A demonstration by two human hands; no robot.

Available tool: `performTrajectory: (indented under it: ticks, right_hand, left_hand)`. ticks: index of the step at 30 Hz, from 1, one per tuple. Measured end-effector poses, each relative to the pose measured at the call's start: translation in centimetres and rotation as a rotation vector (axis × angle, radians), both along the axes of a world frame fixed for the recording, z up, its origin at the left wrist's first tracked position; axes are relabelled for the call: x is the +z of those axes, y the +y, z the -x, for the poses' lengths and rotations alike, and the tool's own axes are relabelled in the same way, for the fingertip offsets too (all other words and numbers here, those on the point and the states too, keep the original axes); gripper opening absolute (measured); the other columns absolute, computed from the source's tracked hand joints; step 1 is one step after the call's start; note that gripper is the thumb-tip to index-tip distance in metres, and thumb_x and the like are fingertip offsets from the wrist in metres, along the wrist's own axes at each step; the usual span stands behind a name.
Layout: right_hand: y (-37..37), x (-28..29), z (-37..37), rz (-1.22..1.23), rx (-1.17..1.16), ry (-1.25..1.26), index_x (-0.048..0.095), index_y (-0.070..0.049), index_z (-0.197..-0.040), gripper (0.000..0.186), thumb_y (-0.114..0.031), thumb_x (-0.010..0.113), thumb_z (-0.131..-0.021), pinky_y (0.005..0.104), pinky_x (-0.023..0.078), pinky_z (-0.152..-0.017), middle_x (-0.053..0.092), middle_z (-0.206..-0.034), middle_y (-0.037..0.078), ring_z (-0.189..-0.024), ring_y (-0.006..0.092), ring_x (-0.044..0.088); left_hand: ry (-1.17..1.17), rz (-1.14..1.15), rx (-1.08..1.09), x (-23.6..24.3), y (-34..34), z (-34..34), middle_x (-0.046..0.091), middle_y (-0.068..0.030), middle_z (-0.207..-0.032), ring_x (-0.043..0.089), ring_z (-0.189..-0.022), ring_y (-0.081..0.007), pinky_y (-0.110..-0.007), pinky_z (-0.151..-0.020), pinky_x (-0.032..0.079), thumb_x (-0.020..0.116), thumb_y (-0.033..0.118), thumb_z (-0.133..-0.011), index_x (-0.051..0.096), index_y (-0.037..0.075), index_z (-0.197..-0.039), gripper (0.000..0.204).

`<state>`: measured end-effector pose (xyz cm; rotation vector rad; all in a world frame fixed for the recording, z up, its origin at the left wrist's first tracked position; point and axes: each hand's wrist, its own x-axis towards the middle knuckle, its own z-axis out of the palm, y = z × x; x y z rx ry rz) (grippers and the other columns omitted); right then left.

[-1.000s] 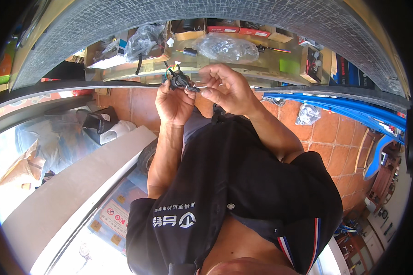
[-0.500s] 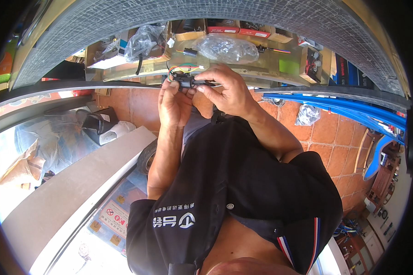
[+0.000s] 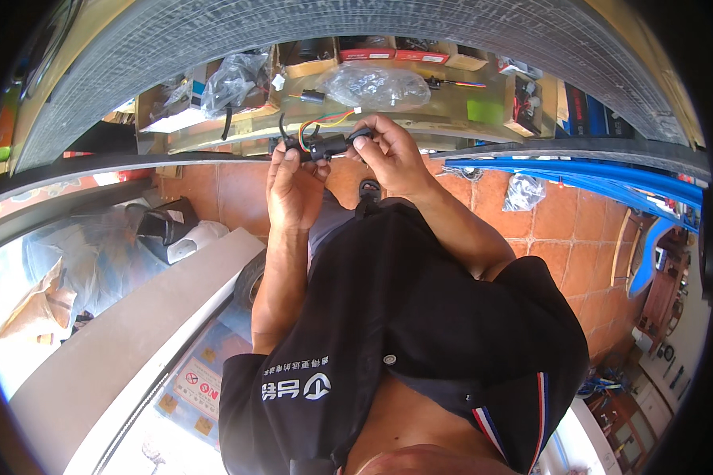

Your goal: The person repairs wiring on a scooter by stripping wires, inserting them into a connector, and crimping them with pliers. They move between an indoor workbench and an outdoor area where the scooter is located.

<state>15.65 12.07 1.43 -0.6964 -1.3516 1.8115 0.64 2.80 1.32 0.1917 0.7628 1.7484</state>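
Observation:
My left hand [image 3: 292, 187] is closed on a black cylindrical part with a bracket [image 3: 324, 149], held sideways at the shelf's front edge. Red, green and yellow wires [image 3: 329, 119] loop above it to a small white connector [image 3: 357, 111]. My right hand [image 3: 390, 162] pinches a small dark piece [image 3: 361, 134] at the cylinder's right end; whether the two touch I cannot tell.
Cardboard boxes [image 3: 521, 107], clear plastic bags [image 3: 376, 87] and small wired parts [image 3: 313, 96] lie on the shelf [image 3: 253, 134]. Blue bars [image 3: 594, 182] run along the right; a bagged bundle [image 3: 523, 192] is on the tiled floor [image 3: 558, 237]. A pale ledge [image 3: 135, 309] is at left.
The black part has turned level and the wire loop now stands above it. My right thumb has lifted onto the dark piece at its right end. The view has shifted slightly.

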Motion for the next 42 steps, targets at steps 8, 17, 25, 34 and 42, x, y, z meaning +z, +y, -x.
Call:
performTrajectory:
  ticks: [8, 17, 25, 34, 42]
  right_hand:
    - [0.9, -1.6, -6.1, 0.19, 0.027, 0.098, 0.053, 0.0, -0.101, 0.012, -0.008, 0.053, -0.092, 0.0276, 0.047, -0.068, 0.059, -0.08, 0.008, -0.073, 0.0127, 0.056]
    - [5.1, -2.6, -11.1, -0.311, -0.456, -0.393, 0.058, -0.002, -0.102, 0.012, -0.005, 0.06, -0.091, 0.0194, 0.043, -0.062, 0.064, -0.083, 0.001, -0.071, 0.0033, 0.053]
    - [5.7, -1.6, -9.0, -0.721, -0.406, -0.584, 0.065, -0.005, -0.096, 0.017, -0.007, 0.069, -0.079, 0.0329, 0.051, -0.064, 0.066, -0.084, 0.011, -0.073, 0.0257, 0.065]
    - [7.2, -1.4, -5.3, -0.835, -0.413, -0.73, 0.065, -0.005, -0.099, 0.021, -0.013, 0.07, -0.08, 0.0355, 0.053, -0.065, 0.068, -0.089, 0.013, -0.077, 0.0281, 0.067]
    - [9.3, 1.2, -1.4, -0.828, -0.133, -0.732, 0.064, -0.004, -0.106, 0.037, -0.014, 0.074, -0.072, 0.0378, 0.052, -0.072, 0.068, -0.09, 0.016, -0.082, 0.03, 0.067]
  left_hand:
    - [-0.224, 0.026, -0.101, -2.0, -0.6, 0.5, 0.061, -0.0071, -0.1, 0.057, -0.094, -0.0247, -0.039, -0.08, 0.049, 0.064, 0.037, -0.088, 0.06, 0.013, -0.103, 0.029]
    - [0.272, 0.276, -0.172, -2.6, 3.5, -1.7, 0.051, -0.0049, -0.067, 0.051, -0.061, -0.0194, -0.034, -0.056, 0.043, 0.068, 0.034, -0.086, 0.051, 0.007, -0.074, 0.034]
    - [1.463, 0.333, -0.079, -2.2, 10.2, -4.9, 0.067, -0.0161, -0.073, 0.065, -0.065, -0.0266, -0.035, -0.066, 0.052, 0.071, 0.038, -0.078, 0.066, -0.002, -0.083, 0.04]
    - [1.501, 0.188, -0.024, -1.8, 10.8, -4.5, 0.066, -0.0181, -0.072, 0.066, -0.069, -0.0345, -0.041, -0.066, 0.051, 0.061, 0.019, -0.08, 0.065, 0.003, -0.078, 0.017]
    - [1.253, 0.067, 0.0, -0.2, 10.9, -3.6, 0.056, -0.0044, -0.057, 0.049, -0.052, -0.0106, -0.028, -0.05, 0.042, 0.065, 0.014, -0.084, 0.063, 0.0, -0.076, 0.015]
